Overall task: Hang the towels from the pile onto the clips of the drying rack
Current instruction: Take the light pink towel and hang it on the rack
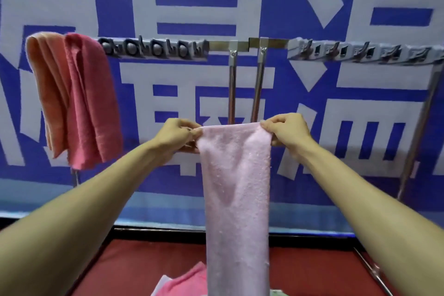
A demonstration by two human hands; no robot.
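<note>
Head cam: left hand (176, 133) and right hand (286, 131) each pinch a top corner of the pale pink towel (236, 190), held stretched and hanging straight down, below the rack's clip strips. Left clip strip (156, 49) and right clip strip (360, 51) hold nothing. Orange towel (45, 89) and coral towel (89, 101) drape over the rack's far-left end. Remaining pile (185, 282) sits near, bottom centre, on red surface (125, 269).

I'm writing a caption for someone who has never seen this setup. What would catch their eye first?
First, the pale pink towel at centre, held up by its top corners between the left hand and right hand. Next, the orange and darker pink towels hanging at the upper left of the rack's clip bar, against a blue banner with huge white characters.
</note>
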